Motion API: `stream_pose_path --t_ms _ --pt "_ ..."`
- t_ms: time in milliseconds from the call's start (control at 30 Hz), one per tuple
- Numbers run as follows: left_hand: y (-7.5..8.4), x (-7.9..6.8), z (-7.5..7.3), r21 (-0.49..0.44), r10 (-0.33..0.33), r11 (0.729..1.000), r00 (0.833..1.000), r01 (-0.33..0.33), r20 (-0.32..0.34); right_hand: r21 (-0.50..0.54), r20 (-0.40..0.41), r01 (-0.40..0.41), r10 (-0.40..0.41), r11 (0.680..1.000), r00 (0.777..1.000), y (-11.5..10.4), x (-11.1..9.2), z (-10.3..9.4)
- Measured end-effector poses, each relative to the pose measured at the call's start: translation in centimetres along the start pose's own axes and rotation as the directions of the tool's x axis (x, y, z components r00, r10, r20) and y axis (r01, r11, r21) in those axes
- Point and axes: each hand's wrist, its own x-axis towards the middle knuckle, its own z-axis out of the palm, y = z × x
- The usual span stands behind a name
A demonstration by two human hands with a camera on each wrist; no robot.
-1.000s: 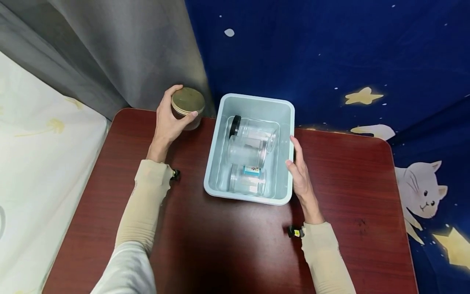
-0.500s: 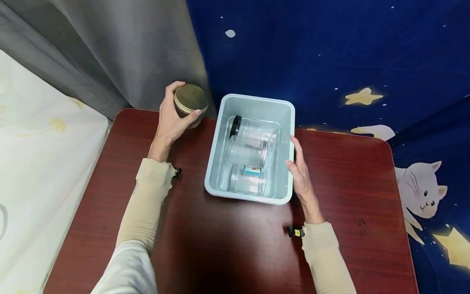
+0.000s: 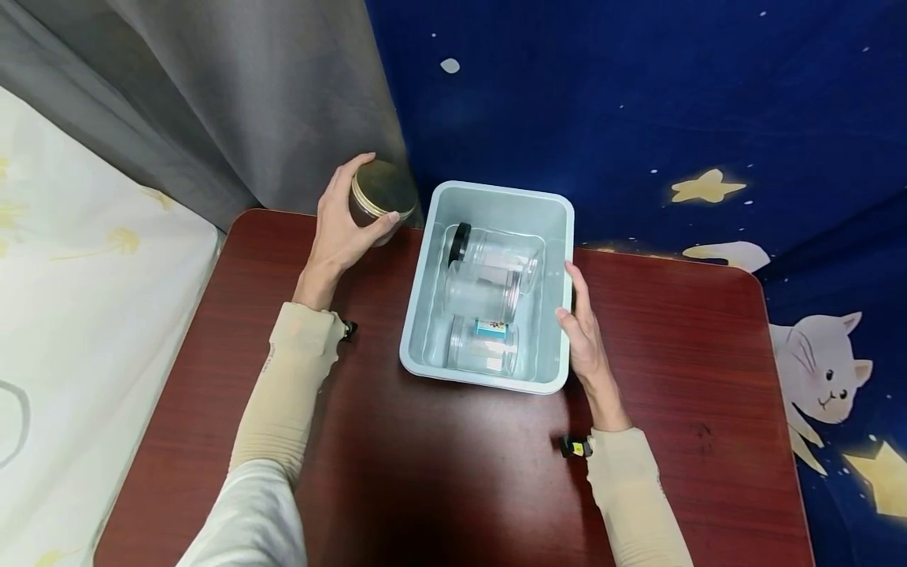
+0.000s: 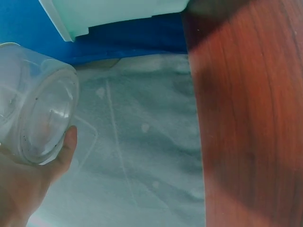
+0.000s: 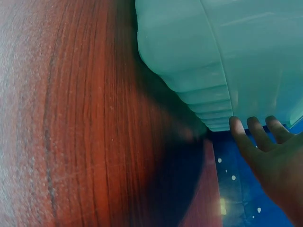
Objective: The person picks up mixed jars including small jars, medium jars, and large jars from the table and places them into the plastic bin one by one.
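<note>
My left hand (image 3: 335,228) grips a clear round jar with a gold lid (image 3: 386,189), fingers and thumb around its sides. In the left wrist view the bottom of this jar (image 4: 49,111) shows, raised off the table. Just right of it stands a pale blue plastic bin (image 3: 416,295). Three clear jars lie on their sides inside: one with a black lid (image 3: 505,250) at the back, a plain one (image 3: 475,290) in the middle, and one with a blue label (image 3: 482,354) in front. My right hand (image 3: 586,342) holds the bin's right rim, fingertips against the outer wall (image 5: 194,47).
Everything stands on a dark red wooden table (image 3: 453,472). Behind its far edge hang a grey curtain (image 3: 283,94) and a blue curtain (image 3: 602,118) with stars. A white patterned cloth surface (image 3: 85,315) lies left of the table.
My left hand has moved right and slightly away from me with the gold-lidded jar, bringing it nearer the bin. The right hand keeps its hold on the rim.
</note>
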Motion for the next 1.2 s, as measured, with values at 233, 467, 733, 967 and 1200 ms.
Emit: stream_pose_path --t_ms 233,467,733,967,1200 --pt "1.0 0.1 0.0 -0.045 -0.009 0.999 0.999 0.011 0.053 0.003 0.007 -0.018 0.018 1.0 1.0 -0.1 0.0 0.0" --pt "1.8 0.2 0.2 -0.036 -0.004 0.999 0.997 0.007 0.077 0.006 0.006 -0.002 0.002 1.0 1.0 -0.1 0.1 0.1" --pt "5.8 0.3 0.2 -0.072 0.025 0.997 0.992 -0.016 0.126 0.009 -0.018 -0.001 0.001 1.0 1.0 2.6 0.4 -0.4" --pt "5.1 1.0 0.7 -0.063 0.072 0.996 0.986 -0.063 0.147 0.018 -0.027 0.018 -0.018 1.0 0.999 4.4 0.6 -0.6" --pt "3.7 1.9 1.8 -0.051 0.139 0.99 0.973 -0.132 0.186 0.003 -0.019 0.007 -0.007 1.0 1.0 1.4 0.1 -0.2"
